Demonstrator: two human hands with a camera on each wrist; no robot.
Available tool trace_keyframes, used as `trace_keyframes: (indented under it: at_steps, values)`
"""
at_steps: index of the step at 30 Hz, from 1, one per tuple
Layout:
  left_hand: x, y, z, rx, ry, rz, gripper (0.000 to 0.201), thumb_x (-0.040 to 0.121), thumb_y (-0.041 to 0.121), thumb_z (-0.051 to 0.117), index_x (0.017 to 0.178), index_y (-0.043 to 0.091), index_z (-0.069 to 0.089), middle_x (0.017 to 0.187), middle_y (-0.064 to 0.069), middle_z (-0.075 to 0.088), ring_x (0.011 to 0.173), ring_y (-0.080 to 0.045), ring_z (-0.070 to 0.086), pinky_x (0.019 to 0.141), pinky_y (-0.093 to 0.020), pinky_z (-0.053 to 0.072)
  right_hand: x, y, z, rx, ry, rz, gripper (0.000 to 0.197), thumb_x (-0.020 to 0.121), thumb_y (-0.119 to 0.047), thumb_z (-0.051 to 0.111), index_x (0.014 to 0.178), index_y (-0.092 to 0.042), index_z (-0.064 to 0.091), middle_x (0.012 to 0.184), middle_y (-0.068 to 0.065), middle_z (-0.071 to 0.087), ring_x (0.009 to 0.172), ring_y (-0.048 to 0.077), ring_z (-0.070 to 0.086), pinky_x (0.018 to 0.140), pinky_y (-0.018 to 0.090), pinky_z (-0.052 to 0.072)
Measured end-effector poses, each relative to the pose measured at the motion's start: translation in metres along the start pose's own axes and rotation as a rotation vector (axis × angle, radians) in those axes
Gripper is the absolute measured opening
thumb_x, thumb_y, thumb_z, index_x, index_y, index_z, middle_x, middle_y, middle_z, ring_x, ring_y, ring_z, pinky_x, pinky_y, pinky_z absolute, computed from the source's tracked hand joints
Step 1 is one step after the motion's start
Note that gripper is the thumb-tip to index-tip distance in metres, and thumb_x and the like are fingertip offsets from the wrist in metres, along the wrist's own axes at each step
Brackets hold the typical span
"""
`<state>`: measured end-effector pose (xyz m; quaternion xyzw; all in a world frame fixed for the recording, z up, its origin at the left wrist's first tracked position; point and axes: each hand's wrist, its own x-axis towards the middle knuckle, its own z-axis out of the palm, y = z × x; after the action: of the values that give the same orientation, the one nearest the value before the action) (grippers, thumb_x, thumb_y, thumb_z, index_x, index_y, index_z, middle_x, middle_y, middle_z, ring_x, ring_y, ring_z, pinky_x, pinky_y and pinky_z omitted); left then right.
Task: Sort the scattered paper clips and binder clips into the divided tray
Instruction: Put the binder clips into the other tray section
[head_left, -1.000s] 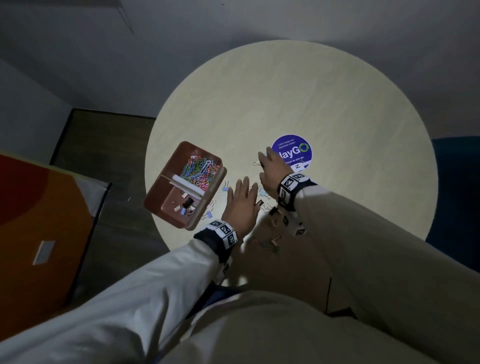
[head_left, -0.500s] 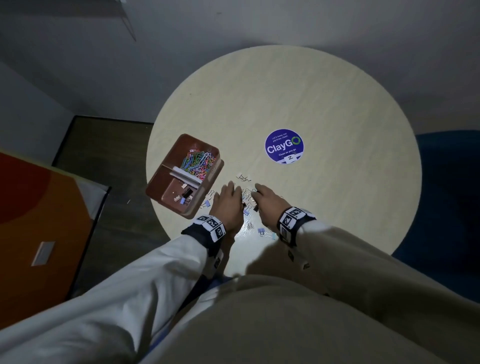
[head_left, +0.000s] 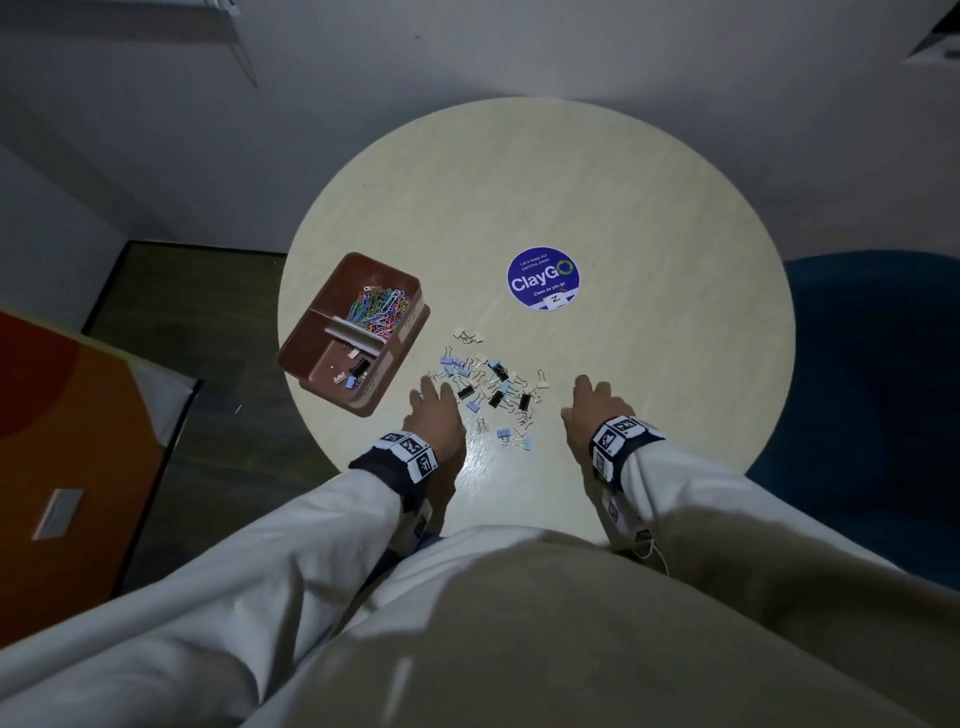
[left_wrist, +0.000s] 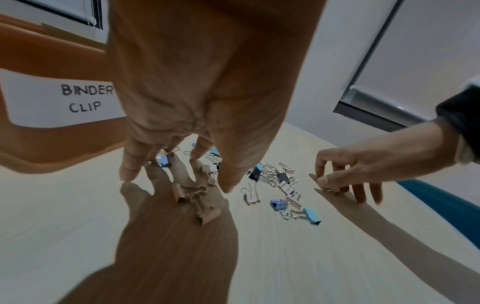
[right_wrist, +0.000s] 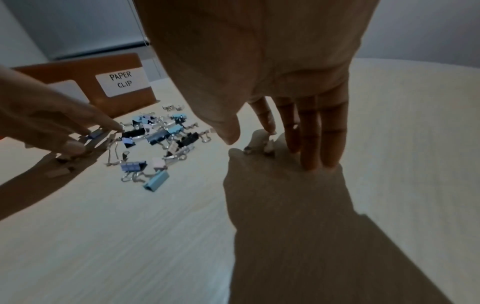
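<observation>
The brown divided tray (head_left: 311, 332) sits at the table's left edge. Coloured paper clips (head_left: 379, 309) fill its far compartment and a few binder clips (head_left: 354, 373) lie in the near one. A loose pile of binder clips (head_left: 493, 387) in blue, black, pink and silver lies on the table between my hands. My left hand (head_left: 431, 389) rests with straight fingers on the pile's left edge, touching clips (left_wrist: 197, 197). My right hand (head_left: 584, 387) rests on the table right of the pile, fingers straight, with a small clip (right_wrist: 259, 147) by its index finger and thumb. Neither hand grips anything.
A round purple ClayGO sticker (head_left: 543, 278) lies beyond the pile. The tray's side labels read BINDER CLIP (left_wrist: 85, 98) and PAPER CLIP (right_wrist: 120, 81). A blue seat (head_left: 872, 374) stands to the right and an orange panel (head_left: 62, 415) to the left.
My right hand came back from the sticker toward me, then both hands drew apart. The clips now lie gathered in one pile between them.
</observation>
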<state>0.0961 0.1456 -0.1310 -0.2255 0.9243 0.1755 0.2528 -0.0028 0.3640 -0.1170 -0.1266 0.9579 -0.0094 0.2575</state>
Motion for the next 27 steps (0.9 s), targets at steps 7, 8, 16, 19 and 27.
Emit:
trace_keyframes:
  at_steps: [7, 8, 16, 19, 27]
  values:
    - [-0.002, 0.005, -0.005, -0.043, 0.035, 0.243, 0.041, 0.086, 0.012, 0.064, 0.123, 0.012, 0.046, 0.125, -0.013, 0.041, 0.111, -0.038, 0.051, 0.085, -0.045, 0.051, -0.011, -0.039, 0.001, 0.181, -0.112, -0.07, 0.045, 0.098, -0.03, 0.051, 0.133, -0.009, 0.031, 0.122, 0.018, 0.046, 0.101, 0.038, 0.06, 0.071, 0.036, 0.043]
    - [-0.003, 0.003, -0.008, -0.001, 0.045, 0.218, 0.051, 0.085, 0.014, 0.067, 0.13, 0.013, 0.043, 0.127, -0.014, 0.04, 0.112, -0.037, 0.05, 0.084, -0.045, 0.051, -0.01, -0.046, 0.0, 0.197, -0.126, -0.095, 0.045, 0.097, -0.028, 0.052, 0.133, -0.007, 0.033, 0.123, 0.018, 0.047, 0.102, 0.037, 0.059, 0.073, 0.036, 0.043]
    - [-0.003, -0.032, -0.016, 0.036, -0.052, 0.097, 0.102, 0.071, 0.012, 0.083, 0.148, 0.016, 0.016, 0.131, -0.02, 0.029, 0.093, -0.034, 0.058, 0.073, -0.04, 0.054, -0.016, -0.036, -0.007, 0.19, -0.022, -0.253, 0.059, 0.084, -0.045, 0.064, 0.126, -0.017, 0.033, 0.115, 0.007, 0.044, 0.086, 0.026, 0.055, 0.066, 0.032, 0.043]
    - [0.0, -0.027, -0.019, 0.018, -0.028, 0.133, 0.097, 0.076, 0.008, 0.079, 0.15, 0.014, 0.017, 0.13, -0.02, 0.031, 0.079, -0.032, 0.061, 0.07, -0.039, 0.057, -0.012, -0.031, -0.005, 0.103, -0.138, -0.246, 0.089, 0.071, -0.044, 0.08, 0.135, -0.021, 0.022, 0.122, 0.01, 0.037, 0.091, 0.029, 0.056, 0.066, 0.035, 0.046]
    - [0.019, -0.005, -0.033, -0.092, -0.034, 0.153, 0.098, 0.073, 0.006, 0.084, 0.148, 0.015, 0.021, 0.13, -0.017, 0.032, 0.087, -0.039, 0.063, 0.079, -0.046, 0.057, -0.002, -0.061, -0.003, 0.171, -0.158, -0.332, 0.068, 0.084, -0.009, 0.069, 0.134, -0.016, 0.024, 0.123, 0.017, 0.043, 0.075, 0.03, 0.057, 0.062, 0.035, 0.045]
